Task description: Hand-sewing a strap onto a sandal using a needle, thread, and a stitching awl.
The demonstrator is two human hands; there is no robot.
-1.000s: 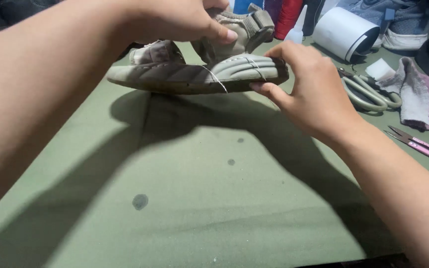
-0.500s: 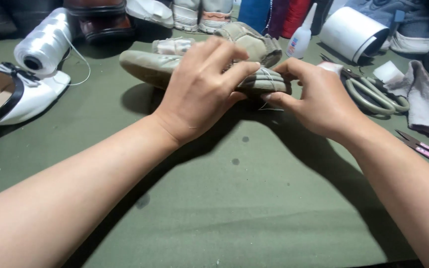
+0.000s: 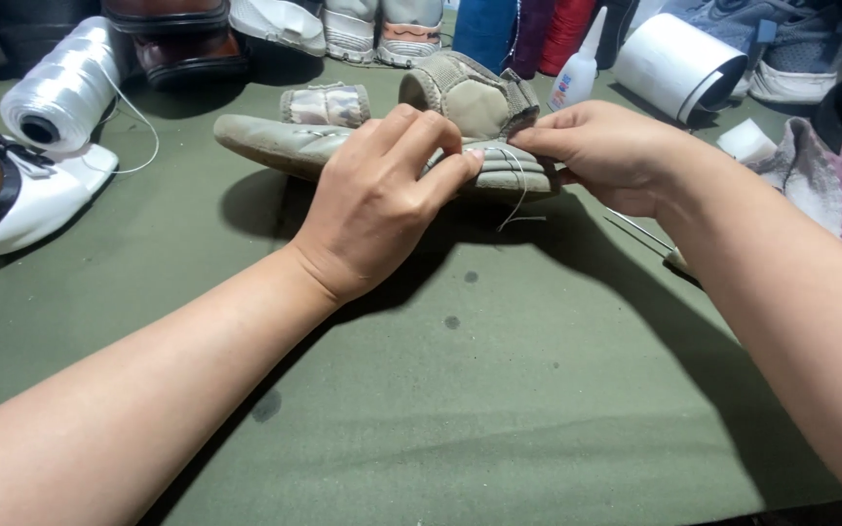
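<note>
A worn beige sandal [image 3: 275, 139] with padded straps lies on its side on the green table [image 3: 499, 390]. My left hand [image 3: 382, 200] rests over its sole edge, fingers gripping the sandal near the heel strap. My right hand [image 3: 606, 151] pinches at the heel strap from the right, fingers closed on a thin white thread [image 3: 516, 190] that loops down along the sole. Any needle between those fingers is too small to make out.
A spool of white thread [image 3: 56, 93] and a white flat shoe [image 3: 21, 195] lie at left. Shoes line the back edge beside a small glue bottle [image 3: 577, 68], a white tape roll [image 3: 679, 63] and cloth [image 3: 830, 185] at right.
The view has dropped from the sandal held up to it lying low on the table. My left hand has slid down over the sole, and my right hand now pinches the thread at the heel strap.
</note>
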